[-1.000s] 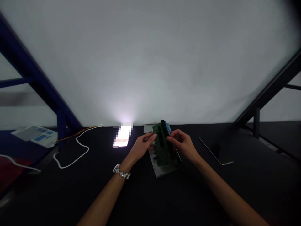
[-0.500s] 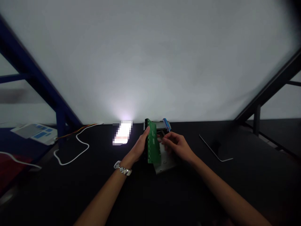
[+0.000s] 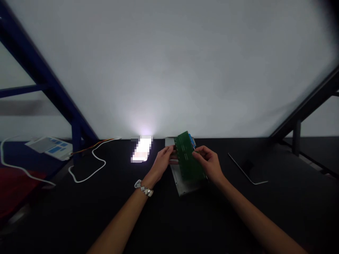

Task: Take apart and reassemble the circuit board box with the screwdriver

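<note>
A green circuit board (image 3: 188, 160) is tilted above a flat grey metal plate (image 3: 182, 188), its face with thin white marks turned up toward me. At the board's left edge is my left hand (image 3: 161, 163), its thumb on top and its fingers reaching in behind the edge. My right hand (image 3: 210, 164) pinches the right edge between thumb and fingers. A blue part (image 3: 192, 140) shows behind the board's upper right edge; its kind is hidden. The board covers most of the plate.
A brightly glowing, blurred-out screen (image 3: 142, 150) lies to the left. Farther left runs a white cable (image 3: 99, 162), near a printed sheet (image 3: 53, 148). On the right an L-shaped metal rod (image 3: 245, 174) rests on the black table (image 3: 169, 225). A pale wall (image 3: 169, 70) stands behind.
The circuit board has turned from nearly upright to a flatter tilt over the plate and moved right. My right hand has taken hold of its right edge; my left hand stays at the left edge.
</note>
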{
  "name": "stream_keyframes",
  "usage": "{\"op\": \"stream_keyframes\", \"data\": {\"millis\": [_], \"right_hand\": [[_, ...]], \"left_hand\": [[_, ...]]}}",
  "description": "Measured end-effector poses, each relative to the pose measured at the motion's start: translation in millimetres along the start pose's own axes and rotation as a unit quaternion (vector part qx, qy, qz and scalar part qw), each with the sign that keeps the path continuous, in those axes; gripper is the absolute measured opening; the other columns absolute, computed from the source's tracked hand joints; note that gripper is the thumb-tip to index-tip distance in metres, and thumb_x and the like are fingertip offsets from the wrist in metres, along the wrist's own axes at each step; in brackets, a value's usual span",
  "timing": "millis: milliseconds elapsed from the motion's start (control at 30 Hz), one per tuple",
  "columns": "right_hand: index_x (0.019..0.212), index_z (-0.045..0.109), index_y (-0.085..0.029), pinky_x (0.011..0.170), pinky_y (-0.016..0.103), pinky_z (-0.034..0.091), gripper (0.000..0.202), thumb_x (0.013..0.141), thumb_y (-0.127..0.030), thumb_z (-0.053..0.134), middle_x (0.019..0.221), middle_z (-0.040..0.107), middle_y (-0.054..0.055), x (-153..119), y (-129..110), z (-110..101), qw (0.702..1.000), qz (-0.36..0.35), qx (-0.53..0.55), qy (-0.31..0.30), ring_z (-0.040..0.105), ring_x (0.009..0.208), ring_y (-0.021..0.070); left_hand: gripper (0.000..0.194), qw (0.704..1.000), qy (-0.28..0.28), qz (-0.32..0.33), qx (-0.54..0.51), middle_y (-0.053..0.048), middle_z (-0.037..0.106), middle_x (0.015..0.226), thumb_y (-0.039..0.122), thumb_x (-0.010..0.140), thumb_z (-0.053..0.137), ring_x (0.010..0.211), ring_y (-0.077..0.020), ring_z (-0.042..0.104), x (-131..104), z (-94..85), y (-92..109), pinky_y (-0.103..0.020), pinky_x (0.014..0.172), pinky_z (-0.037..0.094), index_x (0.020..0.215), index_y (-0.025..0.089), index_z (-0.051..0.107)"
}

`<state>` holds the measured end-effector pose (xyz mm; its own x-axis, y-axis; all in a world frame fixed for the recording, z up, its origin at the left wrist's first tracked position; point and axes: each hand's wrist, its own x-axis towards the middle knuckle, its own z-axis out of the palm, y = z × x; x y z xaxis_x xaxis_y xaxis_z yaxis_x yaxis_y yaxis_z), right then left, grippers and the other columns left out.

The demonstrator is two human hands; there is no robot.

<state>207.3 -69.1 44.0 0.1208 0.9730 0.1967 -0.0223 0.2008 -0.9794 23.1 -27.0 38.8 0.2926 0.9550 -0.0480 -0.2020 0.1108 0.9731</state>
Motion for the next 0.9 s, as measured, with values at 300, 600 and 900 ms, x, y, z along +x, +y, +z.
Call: {"op": "stream_keyframes", "data": {"millis": [300,600,900], "right_hand": [[0.107,0.064,-0.022,0.049,0.023,0.037,0.03,0.082,-0.039,0.068,0.074,0.057,-0.002,-18,-14,14,0.98,0.011,0.023,-0.195,0.046,0.052,0.0087],[0.09,0.064,-0.018,0.059,0.027,0.042,0.025,0.083,-0.042,0.064,0.074,0.063,0.001,-2,4,0,0.976,-0.046,-0.209,-0.039,0.055,0.064,0.0145],[0.093,0.068,-0.018,0.059,0.029,0.044,0.027,0.084,-0.044,0.063,0.072,0.066,0.003,-2,10,2,0.968,-0.061,-0.237,-0.055,0.058,0.063,0.0165]], "left_hand": [[0.053,0.998,-0.055,-0.035,0.009,-0.007,0.071,0.082,0.063,0.086,0.05,0.068,-0.0188,0.063,-8,0.9,3,-0.032,0.065,0.049,0.1,0.016,0.071],[0.056,0.997,0.02,-0.029,-0.063,-0.006,0.073,0.082,0.064,0.085,0.053,0.079,-0.0209,0.067,-4,-0.7,5,-0.031,0.072,0.051,0.113,0.018,0.068],[0.046,0.995,-0.09,0.004,-0.04,-0.009,0.073,0.104,0.049,0.088,0.059,0.103,-0.0283,0.065,-13,-2.6,14,-0.041,0.09,0.049,0.124,0.021,0.064]]}}
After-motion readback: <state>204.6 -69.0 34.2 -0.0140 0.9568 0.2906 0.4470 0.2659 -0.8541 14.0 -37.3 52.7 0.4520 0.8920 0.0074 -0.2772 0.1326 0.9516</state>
